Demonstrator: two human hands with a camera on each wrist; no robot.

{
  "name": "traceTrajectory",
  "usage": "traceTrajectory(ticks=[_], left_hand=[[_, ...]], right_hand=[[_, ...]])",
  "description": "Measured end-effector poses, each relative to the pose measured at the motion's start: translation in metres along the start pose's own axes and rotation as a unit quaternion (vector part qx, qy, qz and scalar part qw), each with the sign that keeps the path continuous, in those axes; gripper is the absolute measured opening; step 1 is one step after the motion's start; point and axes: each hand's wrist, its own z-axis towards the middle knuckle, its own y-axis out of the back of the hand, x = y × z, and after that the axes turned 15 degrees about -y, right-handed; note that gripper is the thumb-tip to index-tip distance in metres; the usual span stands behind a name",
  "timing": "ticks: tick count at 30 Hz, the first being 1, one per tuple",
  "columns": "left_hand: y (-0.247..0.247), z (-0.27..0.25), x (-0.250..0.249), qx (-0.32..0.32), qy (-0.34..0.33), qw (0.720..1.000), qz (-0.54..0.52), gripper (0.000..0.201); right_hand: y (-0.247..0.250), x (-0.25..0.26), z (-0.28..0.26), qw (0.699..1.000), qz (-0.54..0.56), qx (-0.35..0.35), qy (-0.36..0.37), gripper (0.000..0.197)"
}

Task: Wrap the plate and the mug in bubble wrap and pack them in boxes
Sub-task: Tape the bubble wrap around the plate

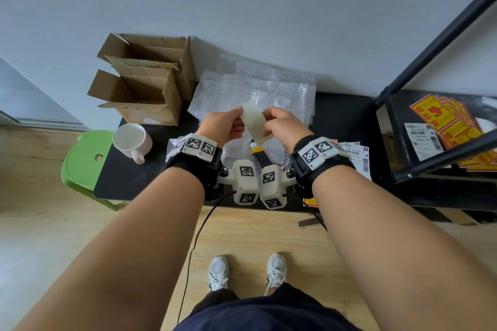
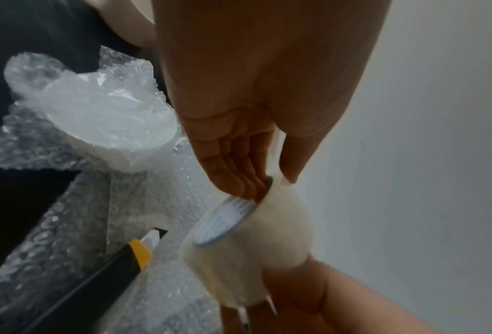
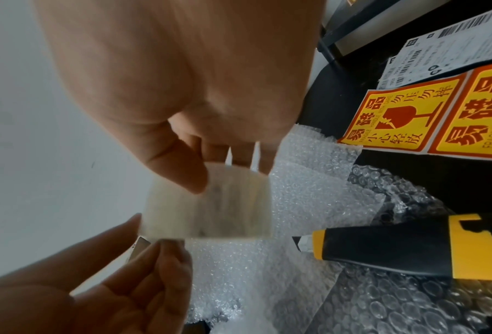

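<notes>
Both sets of fingers (image 1: 238, 113) pinch a roll of tape (image 1: 255, 122): left hand (image 1: 222, 126) at its far end, right hand (image 1: 285, 127) on its right side, above the bubble wrap (image 1: 269, 91) on the table (image 1: 113, 183). Below lies the wrapped plate (image 2: 107, 115) beside a utility knife (image 3: 396, 248). Left, the mug (image 1: 131, 141) stands unwrapped, nothing visible inside. Far left, two open boxes (image 1: 139, 94); their contents can't be made out.

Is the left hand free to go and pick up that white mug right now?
Probably not at once: the left hand and right hand both grip the tape roll. The mug itself stands unobstructed beside it.
</notes>
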Motion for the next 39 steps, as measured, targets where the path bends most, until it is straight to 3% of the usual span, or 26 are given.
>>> traceTrajectory(ticks=[2, 6, 8, 12, 21, 36, 39], left_hand=[[-0.002, -0.002, -0.001, 0.003, -0.009, 1.0, -0.022, 0.021], [-0.005, -0.008, -0.003, 0.032, -0.029, 0.998, -0.035, 0.022], [-0.007, -0.013, -0.003, 0.035, -0.029, 0.998, -0.035, 0.027], [-0.011, -0.017, -0.006, 0.023, -0.024, 0.999, -0.04, 0.027], [-0.011, -0.022, -0.012, 0.012, -0.018, 0.998, -0.051, 0.025], [-0.016, -0.025, -0.015, 0.0, -0.008, 0.999, -0.052, 0.024], [-0.015, -0.024, -0.016, -0.001, -0.007, 0.999, -0.052, 0.024]], right_hand=[[-0.001, 0.005, -0.002, 1.0, 0.001, 0.0, -0.025, 0.016], [0.005, 0.021, -0.005, 0.995, -0.017, -0.012, -0.096, 0.038], [0.007, 0.026, -0.008, 0.993, -0.045, -0.01, -0.108, 0.035], [0.005, 0.012, -0.006, 0.999, -0.005, -0.001, -0.034, 0.019], [0.007, 0.011, -0.014, 1.0, 0.019, 0.0, -0.01, 0.005], [0.004, 0.0, -0.01, 0.999, -0.006, -0.025, 0.02, 0.033], [0.004, 0.001, -0.009, 1.0, 0.017, -0.012, 0.023, 0.025]])
